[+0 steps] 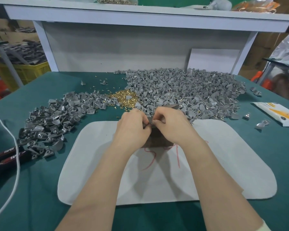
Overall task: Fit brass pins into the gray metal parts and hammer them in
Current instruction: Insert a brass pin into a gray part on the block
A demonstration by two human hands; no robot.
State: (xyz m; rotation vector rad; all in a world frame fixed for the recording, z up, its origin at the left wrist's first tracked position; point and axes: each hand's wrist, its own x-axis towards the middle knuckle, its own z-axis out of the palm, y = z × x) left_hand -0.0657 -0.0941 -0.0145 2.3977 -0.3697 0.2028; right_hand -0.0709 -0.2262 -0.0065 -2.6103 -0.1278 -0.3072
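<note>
Over the far edge of the white mat (93,164), both hands come together above a dark block (157,140). The left hand (132,125) has its fingers curled and is pinching a small gray part (149,121), and the right hand (171,125) is nipping at that same part with thumb and forefinger. It looks like the fitting step, a pin being seated in its hole. Whether a pin actually sits between those right fingertips is too small to tell. The brass pins (123,97) lie heaped just beyond the hands, touching the big pile of gray parts (190,87) on the right, with a second pile (57,117) curving off to the left. If the pin is in, the next move is to set the part down flat on the block and free one hand for the hammer. No hammer can be made out anywhere, so that reach may take a search. It also calls for a steady part so the pin doesn't tip. A red thread (178,154) trails across the mat under the right wrist and could snag. At the left edge lie pliers (8,158) with red and black handles, crossed by a white cable (15,147). A printed packet (277,114) rests to the right. Stray pins and parts dot the green cloth (257,164) and crowd up against the mat's far edge.
</note>
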